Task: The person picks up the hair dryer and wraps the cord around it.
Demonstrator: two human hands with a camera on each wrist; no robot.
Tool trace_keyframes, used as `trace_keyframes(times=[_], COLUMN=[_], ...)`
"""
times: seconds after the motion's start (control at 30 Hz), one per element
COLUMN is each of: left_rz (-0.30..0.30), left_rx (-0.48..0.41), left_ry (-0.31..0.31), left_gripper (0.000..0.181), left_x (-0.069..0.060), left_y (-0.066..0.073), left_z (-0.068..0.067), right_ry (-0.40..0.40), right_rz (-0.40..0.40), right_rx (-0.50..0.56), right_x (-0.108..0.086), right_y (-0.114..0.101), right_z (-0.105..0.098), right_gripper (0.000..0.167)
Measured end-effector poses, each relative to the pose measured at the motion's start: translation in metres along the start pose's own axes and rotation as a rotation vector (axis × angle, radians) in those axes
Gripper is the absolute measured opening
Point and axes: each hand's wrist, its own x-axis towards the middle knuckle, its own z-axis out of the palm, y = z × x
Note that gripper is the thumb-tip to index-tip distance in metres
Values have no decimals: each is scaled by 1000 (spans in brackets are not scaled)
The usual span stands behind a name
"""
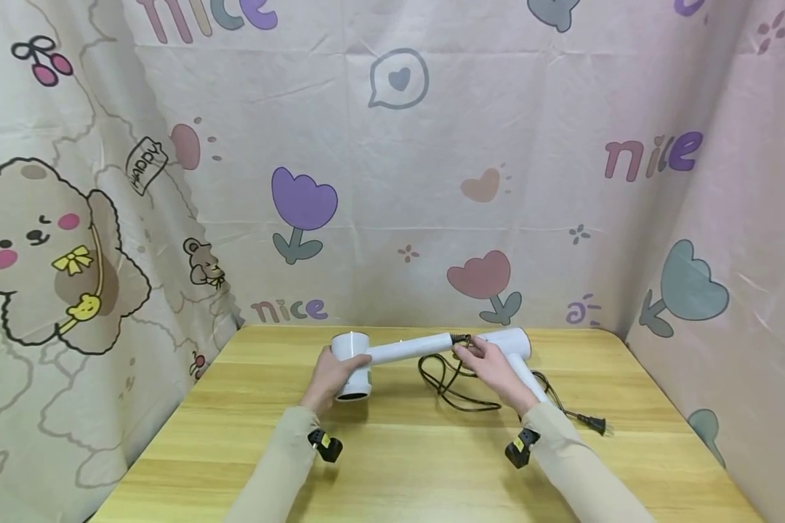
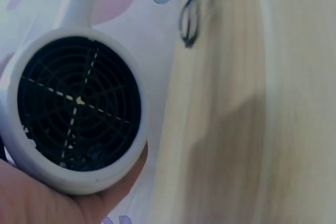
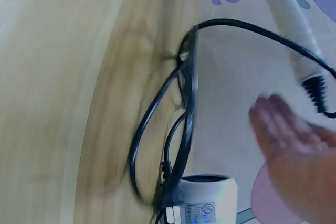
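A white hair dryer (image 1: 392, 351) is held up off the table, its handle pointing right. My left hand (image 1: 330, 376) grips it round the head, and in the left wrist view its dark round grille (image 2: 79, 103) faces the camera. Beside the ribbed cord end of the handle is my right hand (image 1: 497, 370). In the right wrist view its blurred fingers (image 3: 273, 121) are stretched out, with no cord visible between them. The black cord (image 1: 443, 381) hangs in loops below the handle. My right thumb is hidden in that view.
A second white hair dryer (image 1: 513, 343) lies at the back right of the wooden table (image 1: 419, 472), partly covered by my right hand. A black two-pin plug (image 1: 594, 423) lies near it. Patterned curtains (image 1: 392, 160) stand behind and at both sides.
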Motion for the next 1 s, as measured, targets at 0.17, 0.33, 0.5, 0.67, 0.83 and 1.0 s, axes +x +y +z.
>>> trace_keyframes(times=[0.17,0.33,0.5,0.67,0.83,1.0], left_rz=[-14,-20,11,82,125,141], left_rx=[-71,-101,-77,-41,-25,-16], left_ry=[-51,-56,-65,-79,-66,-69], left_gripper=[80,78,79,85,90,91], left_x=[-1,0,0,-2,-5,-4], left_y=[3,1,3,8,10,9], left_z=[-4,-6,-4,3,7,8], right_ry=[-198,-384,-320,-269,-391,-640], right_rz=[-54,-36,28,87,133,169], right_rx=[197,430,522,542,717,811], right_x=[1,0,2,4,2,-1], right_y=[0,7,8,4,8,10], right_z=[-5,-14,-14,-9,-8,-5], right_gripper=[47,57,69,63,45,71])
